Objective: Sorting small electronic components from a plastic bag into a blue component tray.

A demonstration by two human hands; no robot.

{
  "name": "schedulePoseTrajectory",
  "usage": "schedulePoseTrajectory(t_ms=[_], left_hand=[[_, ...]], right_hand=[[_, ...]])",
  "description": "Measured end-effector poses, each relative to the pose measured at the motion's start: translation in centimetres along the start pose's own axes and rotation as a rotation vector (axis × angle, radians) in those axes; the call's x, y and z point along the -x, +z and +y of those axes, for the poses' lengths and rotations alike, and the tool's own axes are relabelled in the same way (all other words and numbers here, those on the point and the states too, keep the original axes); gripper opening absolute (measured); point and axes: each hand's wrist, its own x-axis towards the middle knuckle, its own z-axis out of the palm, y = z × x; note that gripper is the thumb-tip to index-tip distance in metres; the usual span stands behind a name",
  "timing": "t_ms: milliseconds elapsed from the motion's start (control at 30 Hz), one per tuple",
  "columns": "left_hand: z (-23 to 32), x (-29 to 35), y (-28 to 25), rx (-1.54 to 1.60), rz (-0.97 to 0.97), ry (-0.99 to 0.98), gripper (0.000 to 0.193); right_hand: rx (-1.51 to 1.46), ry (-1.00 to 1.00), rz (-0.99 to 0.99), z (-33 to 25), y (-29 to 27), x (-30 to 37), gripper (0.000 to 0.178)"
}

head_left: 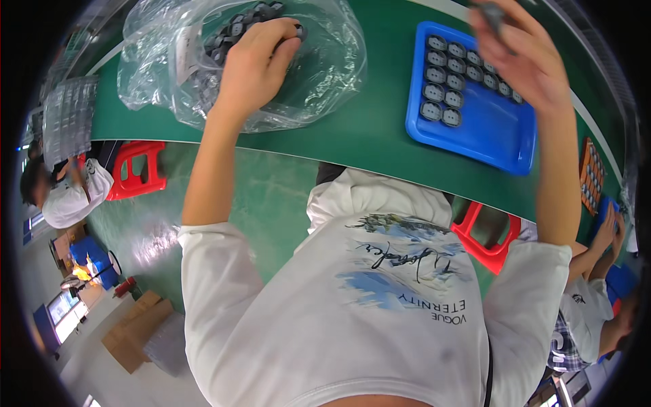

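1. The left hand [258, 64] sits at about eleven o'clock in the view, reaching into a clear plastic bag [325, 74] of small dark grey parts [234, 30]. Its fingers are curled together over the heap; whether a part is actually pinched in them cannot be told.
2. The right hand [522, 57] is up at one o'clock, fingers closed on a dark part [491, 13] held above the far edge of the blue tray [488, 139].
3. In the tray, matching grey parts [451, 81] lie in neat rows along its far half — the near half is bare blue.
4. The key relation: the tray lies directly below and toward seven o'clock of the right hand, its long axis running from eleven to five o'clock. The right hand is much the nearer to it; the left is well apart, over the bag.
5. Both rest on a green table [366, 132]. Red stools [139, 169] stand below, and other seated people [64, 193] work at nine and four o'clock.
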Motion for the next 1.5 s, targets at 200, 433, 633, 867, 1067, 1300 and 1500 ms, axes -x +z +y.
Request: schedulePoseTrajectory(t_ms=[200,433,633,867,1067,1300,1500], left_hand=[[-1.3,-0.9,1.6,-0.046,-0.184,0.155,0.014],[-0.7,-2.8,1.8,-0.216,-0.266,-0.233,0.028],[-1.9,-4.0,-0.5,-0.092,-0.246,-0.271,0.022],[-1.0,-3.5,1.1,-0.038,-0.485,-0.152,0.022],[-1.2,-2.7,0.2,-0.112,-0.48,-0.201,0.02],[-2.2,-2.7,1.4,-0.198,-0.329,0.182,0.013],[-1.6,-2.3,0.7,-0.03,-0.442,0.016,0.017]], right_hand=[[0.306,0.219,0.602,-0.7,-5.3,13.3,0.045],[1.275,0.554,0.72,3.7,-2.2,18.7,0.035],[1.193,0.412,0.793,3.7,-0.7,19.9,0.042],[1.162,0.402,0.761,4.5,-0.6,20.2,0.023],[1.156,0.394,0.803,4.4,0.2,20.0,0.021],[1.168,0.264,0.775,5.1,-0.4,19.8,0.015],[-0.058,0.017,0.831,3.8,-0.5,20.7,0.014]])
